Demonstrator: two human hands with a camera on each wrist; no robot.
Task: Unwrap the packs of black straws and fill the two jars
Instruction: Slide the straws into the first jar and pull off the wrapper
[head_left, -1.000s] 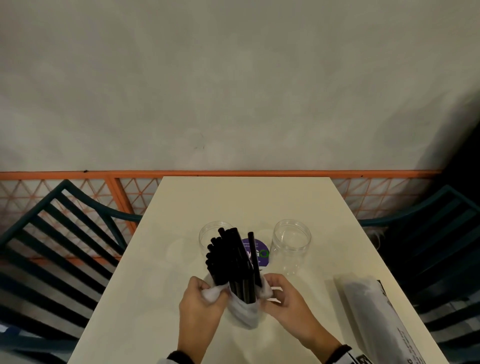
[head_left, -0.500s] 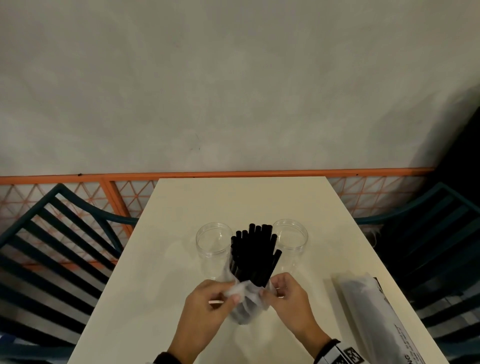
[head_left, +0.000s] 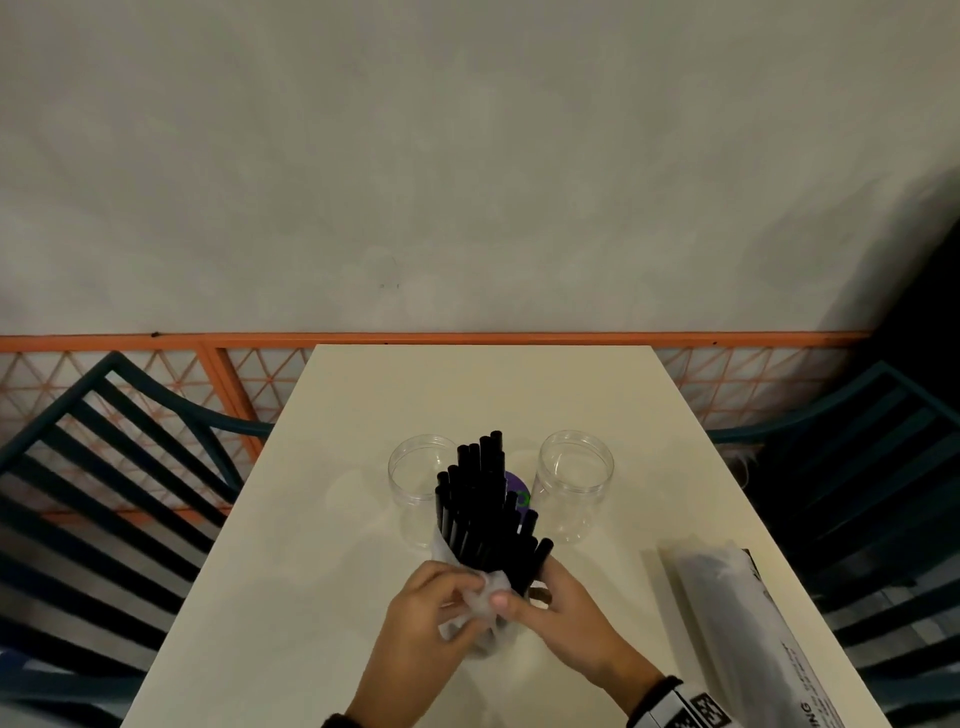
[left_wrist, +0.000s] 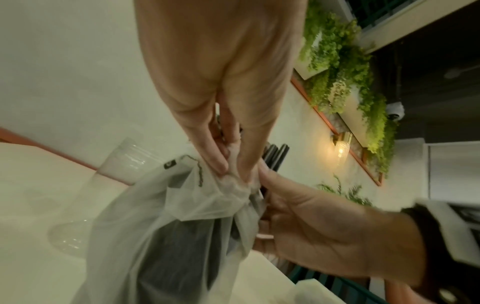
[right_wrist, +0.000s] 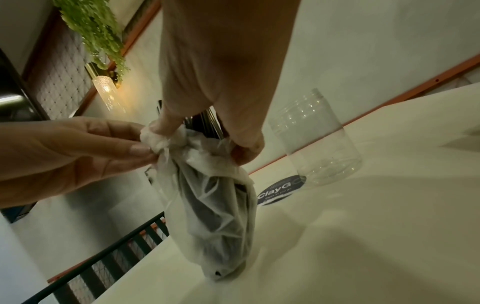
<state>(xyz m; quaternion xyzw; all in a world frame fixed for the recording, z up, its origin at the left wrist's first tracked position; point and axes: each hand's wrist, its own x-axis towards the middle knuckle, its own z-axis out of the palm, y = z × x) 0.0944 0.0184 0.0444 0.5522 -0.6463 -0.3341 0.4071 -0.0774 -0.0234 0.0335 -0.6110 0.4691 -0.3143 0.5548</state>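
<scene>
Near the table's (head_left: 363, 545) front edge, at its middle: a pack of black straws (head_left: 485, 512) standing upright, its base on the table, the upper halves of the straws fanned out bare above a white, half-see-through wrapper (right_wrist: 207, 216) bunched down around the lower part. Left hand (head_left: 431, 618) pinching a crumpled fold of wrapper at the bundle's left side, grip narrow, thumb and fingertips closed on the plastic. Right hand (head_left: 563, 621) on the bundle's right side, thumb and fingers likewise pinching wrapper at its gathered rim, against the straws. Just beyond the straws, two clear jars, both upright and open-mouthed: left jar (head_left: 418, 488) and right jar (head_left: 574, 486), apparently with nothing inside, though the dim light leaves that unsure. Between the jars, flat on the table, a round dark sticker (right_wrist: 281, 190). Near right, well apart from the hands: a second pack (head_left: 743, 634), still wrapped, lying flat. Dark slatted chairs (head_left: 104, 457) on either side of the table.
</scene>
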